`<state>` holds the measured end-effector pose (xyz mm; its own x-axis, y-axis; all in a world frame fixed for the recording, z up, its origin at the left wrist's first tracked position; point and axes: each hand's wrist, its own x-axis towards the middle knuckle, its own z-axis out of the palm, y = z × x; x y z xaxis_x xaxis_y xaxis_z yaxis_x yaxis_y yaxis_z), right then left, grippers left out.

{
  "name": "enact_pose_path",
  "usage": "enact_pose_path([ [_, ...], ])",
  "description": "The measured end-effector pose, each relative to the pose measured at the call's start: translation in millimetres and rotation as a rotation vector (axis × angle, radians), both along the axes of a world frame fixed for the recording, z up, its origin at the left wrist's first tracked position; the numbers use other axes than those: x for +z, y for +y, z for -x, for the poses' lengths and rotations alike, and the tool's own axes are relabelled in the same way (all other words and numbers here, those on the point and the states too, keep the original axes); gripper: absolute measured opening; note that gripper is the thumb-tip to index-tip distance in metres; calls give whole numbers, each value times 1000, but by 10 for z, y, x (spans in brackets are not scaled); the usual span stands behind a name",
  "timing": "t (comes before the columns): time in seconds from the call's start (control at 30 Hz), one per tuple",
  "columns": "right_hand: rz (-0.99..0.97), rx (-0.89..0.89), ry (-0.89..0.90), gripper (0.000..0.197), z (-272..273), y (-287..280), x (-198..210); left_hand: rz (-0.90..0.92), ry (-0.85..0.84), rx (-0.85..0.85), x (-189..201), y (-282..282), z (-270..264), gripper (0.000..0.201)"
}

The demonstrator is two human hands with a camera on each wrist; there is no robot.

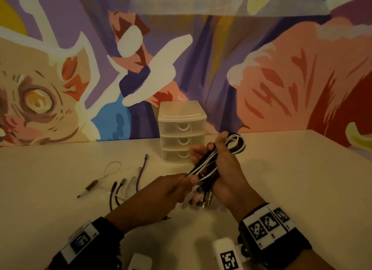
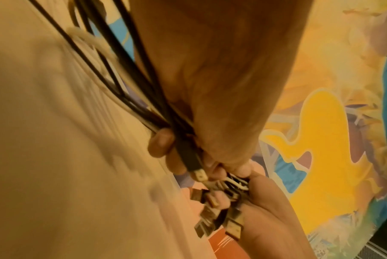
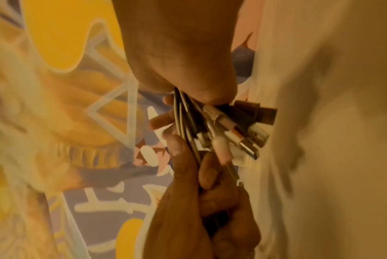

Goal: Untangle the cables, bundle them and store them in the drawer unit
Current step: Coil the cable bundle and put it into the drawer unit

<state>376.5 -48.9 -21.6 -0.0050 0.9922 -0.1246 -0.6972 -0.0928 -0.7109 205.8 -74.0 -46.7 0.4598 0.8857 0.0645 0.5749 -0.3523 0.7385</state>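
Right hand [image 1: 225, 169] grips the black-and-white cable bundle [image 1: 213, 161] mid-air, left hand [image 1: 167, 191] pinching its plug ends. Beyond both hands, the drawer unit [image 1: 182, 130] sits closed; left of them, loose cables [image 1: 122, 181] await on the table [image 1: 281, 179]. Roughly halfway, I'd say.

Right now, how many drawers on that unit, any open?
3, stacked in the clear plastic drawer unit at the back of the table: top drawer, middle drawer, bottom drawer. All closed. A hand partly hides the bottom one.
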Motion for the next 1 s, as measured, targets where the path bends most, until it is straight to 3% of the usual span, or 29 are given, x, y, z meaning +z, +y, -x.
enact_pose_path([
  [0.1, 40, -48, 168, 53, -155, 131, 12, -65, 39, -38, 30, -22, -11, 39],
  [0.27, 33, -247, 287, 56, -550, 283, 52, -66, 236, -36, -22, 2, 79, 21],
  [0.5, -78, -385, 421, 57, -918, 319, 158, -276, 388, 101, 136, 203, 391, 20],
  [0.57, -109, -385, 429, 55, -936, 295, 184, -354, 414, 182, 188, 295, 566, 10],
  [0.6, -113, -380, 419, 54, -915, 288, 189, -377, 415, 223, 215, 317, 627, 16],
  [0.77, -120, -377, 354, 55, -824, 275, 177, -239, 318, 276, 398, 309, 666, 21],
  [0.9, -85, -374, 278, 53, -736, 277, 116, -55, 409, 188, 382, 320, 726, 42],
  [1.0, -80, -391, 227, 52, -679, 259, 123, 31, 500, 76, 427, 298, 715, 114],
])
